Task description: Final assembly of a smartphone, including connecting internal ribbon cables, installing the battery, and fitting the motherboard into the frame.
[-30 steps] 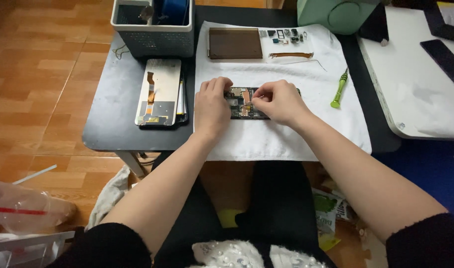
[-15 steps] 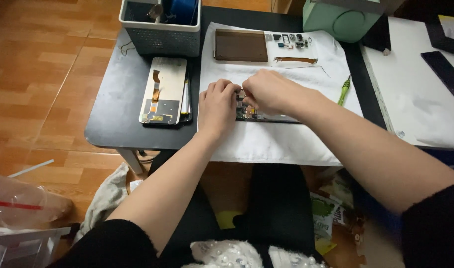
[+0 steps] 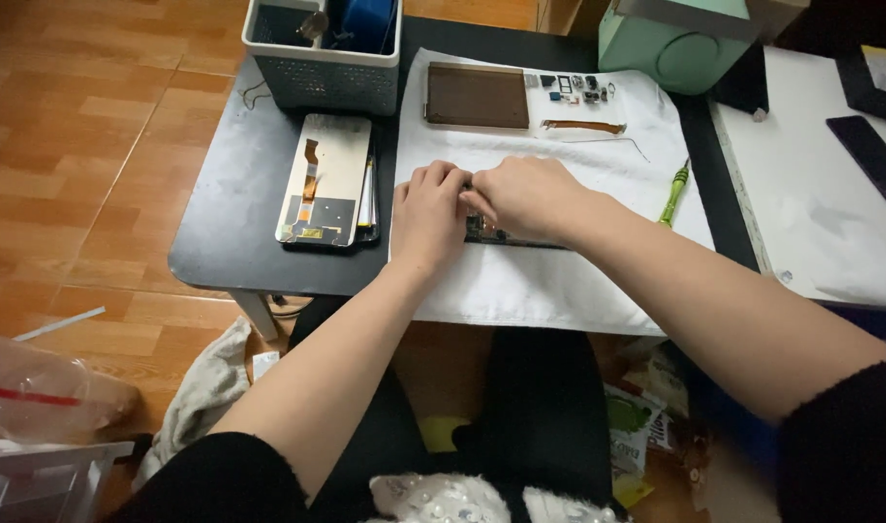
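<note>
An opened phone body (image 3: 506, 235) lies on a white cloth (image 3: 540, 281) on a small black table (image 3: 230, 232). My left hand (image 3: 428, 215) rests on its left end with the fingers curled over it. My right hand (image 3: 525, 197) covers most of the phone from above, its fingertips meeting the left hand's. Only the phone's lower edge shows under the hands.
A detached phone screen (image 3: 325, 181) lies on the table to the left. A grey basket (image 3: 322, 48) stands at the back left. A brown back cover (image 3: 477, 96), small parts (image 3: 574, 89), a flex strip (image 3: 583, 126) and a green screwdriver (image 3: 673, 194) lie on the cloth. A green box (image 3: 680, 44) stands behind.
Both hands have closed together over the phone, and the right hand now hides the part that showed between them. The view has shifted a little, so the table sits further right.
</note>
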